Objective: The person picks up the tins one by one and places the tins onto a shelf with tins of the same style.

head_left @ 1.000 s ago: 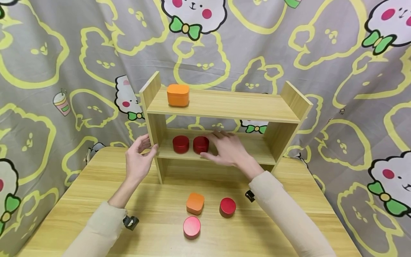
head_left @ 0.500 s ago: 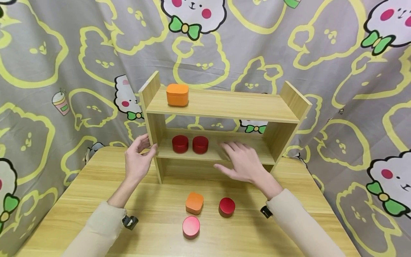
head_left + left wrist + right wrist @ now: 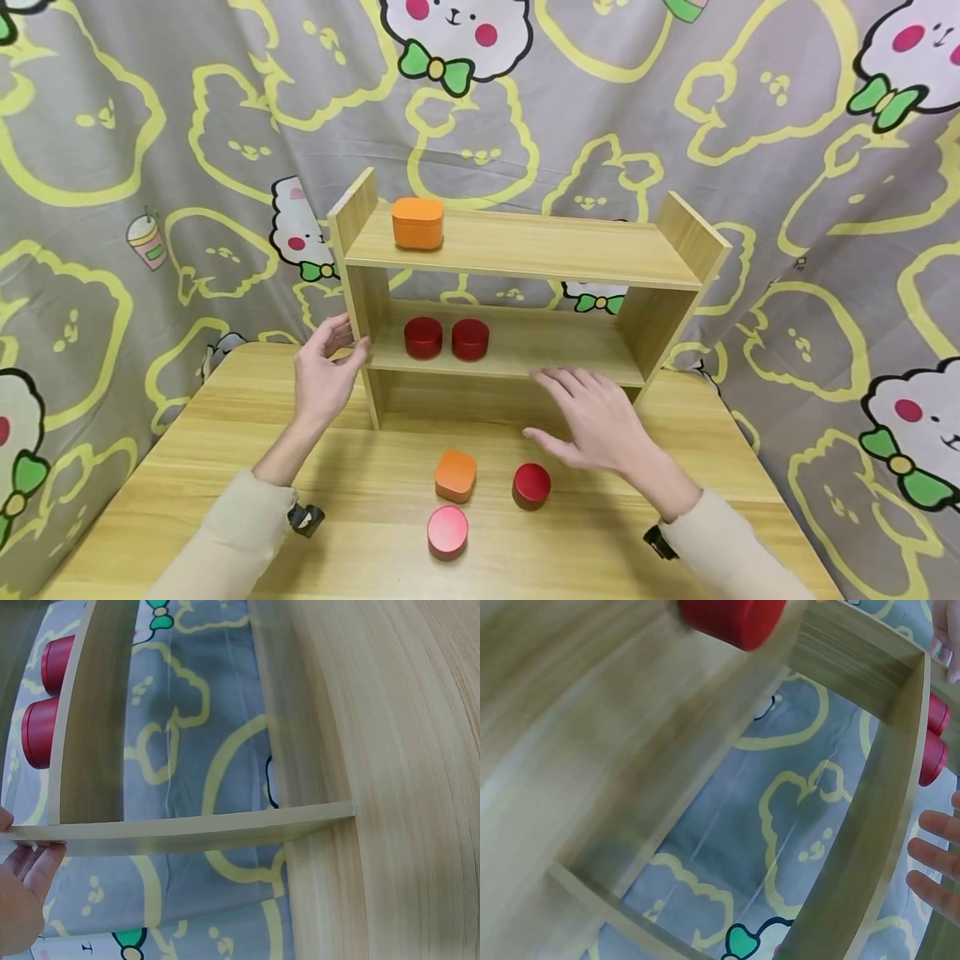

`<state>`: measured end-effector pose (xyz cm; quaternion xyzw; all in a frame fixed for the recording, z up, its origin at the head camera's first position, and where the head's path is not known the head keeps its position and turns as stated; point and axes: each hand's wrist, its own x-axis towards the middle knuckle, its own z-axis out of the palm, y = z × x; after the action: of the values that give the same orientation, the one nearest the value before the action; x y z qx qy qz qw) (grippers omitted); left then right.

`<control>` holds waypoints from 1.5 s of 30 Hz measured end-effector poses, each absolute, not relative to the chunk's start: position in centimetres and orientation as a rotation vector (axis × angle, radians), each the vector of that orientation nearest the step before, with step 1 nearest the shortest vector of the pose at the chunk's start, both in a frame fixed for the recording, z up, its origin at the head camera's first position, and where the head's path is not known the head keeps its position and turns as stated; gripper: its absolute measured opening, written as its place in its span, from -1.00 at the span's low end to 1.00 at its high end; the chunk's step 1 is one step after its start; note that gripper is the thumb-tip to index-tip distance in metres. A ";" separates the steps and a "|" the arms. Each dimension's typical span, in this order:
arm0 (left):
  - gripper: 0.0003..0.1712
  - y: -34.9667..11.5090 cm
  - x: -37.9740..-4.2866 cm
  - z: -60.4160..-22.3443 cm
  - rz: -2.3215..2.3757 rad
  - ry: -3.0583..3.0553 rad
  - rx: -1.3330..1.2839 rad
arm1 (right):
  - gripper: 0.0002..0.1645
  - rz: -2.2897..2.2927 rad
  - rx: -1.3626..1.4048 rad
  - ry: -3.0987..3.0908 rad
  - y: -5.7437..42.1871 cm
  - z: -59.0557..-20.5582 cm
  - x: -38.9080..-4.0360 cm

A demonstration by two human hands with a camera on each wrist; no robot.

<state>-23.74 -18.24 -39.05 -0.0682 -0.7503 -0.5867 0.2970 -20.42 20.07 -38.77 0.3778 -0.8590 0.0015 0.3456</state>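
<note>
A wooden shelf unit stands on the table. My left hand grips its left side panel, thumb and fingers on opposite faces in the left wrist view. Two dark red round tins sit side by side on the middle shelf, toward the left. An orange square tin is on the top board's left end. My right hand holds nothing, its fingers spread in front of the lower right part of the shelf. Just left of and below it, a red round tin lies on the table.
An orange square tin and a pinkish-red round tin lie on the wooden table, in front of the shelf. A patterned grey curtain hangs behind and at both sides.
My right hand has let go of the right-hand tin on the middle shelf and drawn back, right and down toward the table. My left hand stays on the side panel.
</note>
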 end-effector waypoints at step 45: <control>-0.57 -18.1 -23.8 -39.2 -1.546 -1.985 -0.187 | -0.12 -0.136 1.182 -2.392 21.0 -47.0 -17.2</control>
<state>-23.85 -18.14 -39.16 -0.0707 -0.7494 -0.5838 0.3044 -17.19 20.99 -47.01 0.4302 -0.8708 -0.0495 0.2330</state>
